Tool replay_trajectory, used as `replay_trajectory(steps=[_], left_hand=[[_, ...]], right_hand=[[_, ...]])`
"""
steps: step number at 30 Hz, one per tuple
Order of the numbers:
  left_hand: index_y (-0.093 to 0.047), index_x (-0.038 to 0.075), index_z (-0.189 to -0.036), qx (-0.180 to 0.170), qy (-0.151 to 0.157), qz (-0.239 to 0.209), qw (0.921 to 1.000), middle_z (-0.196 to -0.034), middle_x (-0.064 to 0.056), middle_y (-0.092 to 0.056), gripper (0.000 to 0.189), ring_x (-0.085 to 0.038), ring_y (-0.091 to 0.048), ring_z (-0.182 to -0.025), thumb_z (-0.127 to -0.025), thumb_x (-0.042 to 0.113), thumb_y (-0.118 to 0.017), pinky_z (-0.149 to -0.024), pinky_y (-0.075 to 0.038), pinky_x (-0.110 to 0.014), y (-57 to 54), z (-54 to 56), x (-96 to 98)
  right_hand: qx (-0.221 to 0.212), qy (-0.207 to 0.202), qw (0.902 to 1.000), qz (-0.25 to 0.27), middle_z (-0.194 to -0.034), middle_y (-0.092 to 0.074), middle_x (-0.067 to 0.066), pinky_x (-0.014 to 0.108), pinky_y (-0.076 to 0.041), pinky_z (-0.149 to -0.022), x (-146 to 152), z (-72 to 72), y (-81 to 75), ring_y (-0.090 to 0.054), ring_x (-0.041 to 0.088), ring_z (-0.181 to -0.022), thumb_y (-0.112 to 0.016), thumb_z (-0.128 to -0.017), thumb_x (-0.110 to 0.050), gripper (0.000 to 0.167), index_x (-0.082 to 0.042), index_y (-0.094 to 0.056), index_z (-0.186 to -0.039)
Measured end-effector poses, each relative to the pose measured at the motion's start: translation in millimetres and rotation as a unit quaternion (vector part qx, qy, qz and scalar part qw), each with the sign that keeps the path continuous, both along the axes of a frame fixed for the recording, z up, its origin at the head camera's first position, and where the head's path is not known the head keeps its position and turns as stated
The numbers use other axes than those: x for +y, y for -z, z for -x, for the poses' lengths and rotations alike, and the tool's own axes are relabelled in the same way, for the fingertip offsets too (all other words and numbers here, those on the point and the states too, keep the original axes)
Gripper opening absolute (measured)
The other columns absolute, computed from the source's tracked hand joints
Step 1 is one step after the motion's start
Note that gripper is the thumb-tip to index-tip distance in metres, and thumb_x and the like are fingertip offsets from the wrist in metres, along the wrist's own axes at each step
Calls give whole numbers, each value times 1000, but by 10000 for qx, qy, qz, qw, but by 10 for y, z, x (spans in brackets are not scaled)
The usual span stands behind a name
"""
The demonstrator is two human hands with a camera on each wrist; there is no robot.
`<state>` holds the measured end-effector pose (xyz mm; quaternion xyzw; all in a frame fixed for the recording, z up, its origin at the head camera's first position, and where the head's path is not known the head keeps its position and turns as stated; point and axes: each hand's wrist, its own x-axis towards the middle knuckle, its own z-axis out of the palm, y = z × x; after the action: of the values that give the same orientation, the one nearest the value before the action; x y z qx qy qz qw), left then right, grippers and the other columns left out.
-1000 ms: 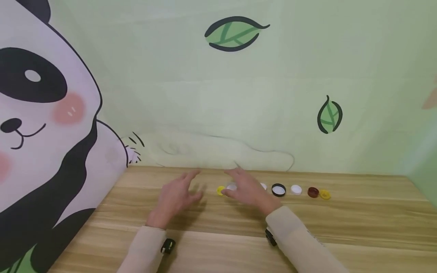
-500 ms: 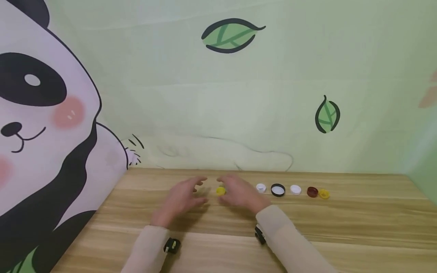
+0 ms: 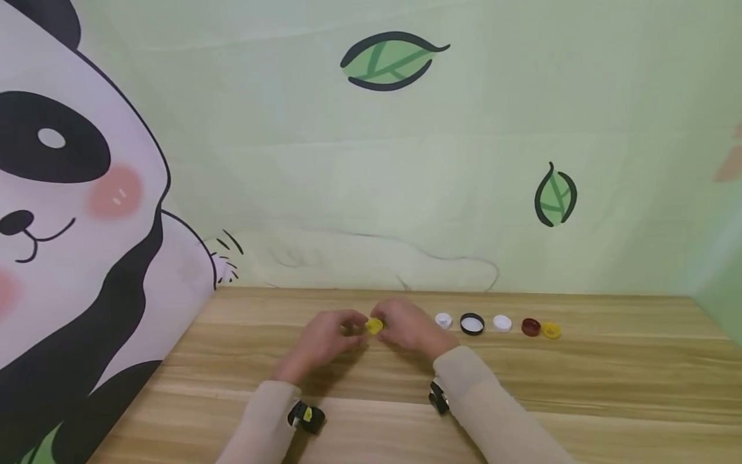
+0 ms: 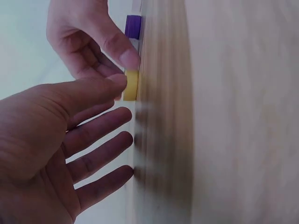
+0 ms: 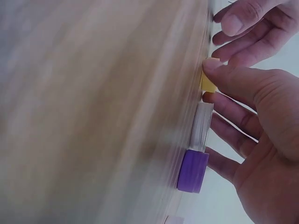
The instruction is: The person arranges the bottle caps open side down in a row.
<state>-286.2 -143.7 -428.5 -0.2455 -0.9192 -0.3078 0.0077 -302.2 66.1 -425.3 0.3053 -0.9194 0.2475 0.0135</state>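
Note:
A small yellow bottle cap (image 3: 375, 326) sits between the two hands at the left end of a row of caps. My right hand (image 3: 406, 325) pinches it, thumb (image 5: 217, 67) on one side and index fingertip at the other. My left hand (image 3: 330, 335) faces it with fingers spread and loosely bent; its thumb (image 4: 110, 84) overlaps the cap in the left wrist view but stands apart from it in the right wrist view. Under the right hand's fingers stand a clear cap (image 5: 202, 126) and a purple cap (image 5: 192, 171), both hidden in the head view.
To the right, the row goes on with a white cap (image 3: 443, 320), a black-rimmed lid (image 3: 472, 324), another white cap (image 3: 502, 323), a dark red cap (image 3: 530, 327) and a second yellow cap (image 3: 551, 330). A printed panda backdrop (image 3: 278, 161) rises behind the wooden table (image 3: 580, 393).
My left hand has moved right toward the yellow cap. My right hand has moved left, uncovering the nearer white cap, and its fingers have closed on the yellow cap.

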Motion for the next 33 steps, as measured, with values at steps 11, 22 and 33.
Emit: replay_trajectory(steps=[11, 22, 33], left_hand=[[-79, 9, -114, 246, -59, -255, 9994, -113, -5, -78, 26, -30, -71, -109, -89, 8, -85, -97, -56, -51, 45, -37, -21], [-80, 8, -108, 633, -136, -616, 9960, -108, -5, -79, 23, -27, -73, -102, -86, 0, -86, -86, -62, -43, 18, -60, -6], [-80, 10, -102, 816, -40, -824, 9932, -100, 0, -78, 17, -21, -74, -93, -88, 1, -85, -80, -63, -37, -37, -95, 111]], right_hand=[[-25, -18, 9999, 111, -111, -76, 10, 45, -54, -98, -71, -37, -36, -69, 27, -108, -81, -92, -6, 25, -4, -75, -116], [-370, 229, 9966, 695, -112, -75, 2, 45, -53, -101, 18, -205, -103, -67, 24, -112, -76, -100, -13, 13, -12, -77, -113], [-187, 258, 9894, 1420, -112, -76, 6, 48, -53, -100, 155, -364, -119, -69, 29, -114, -74, -101, -13, 9, -8, -75, -109]])
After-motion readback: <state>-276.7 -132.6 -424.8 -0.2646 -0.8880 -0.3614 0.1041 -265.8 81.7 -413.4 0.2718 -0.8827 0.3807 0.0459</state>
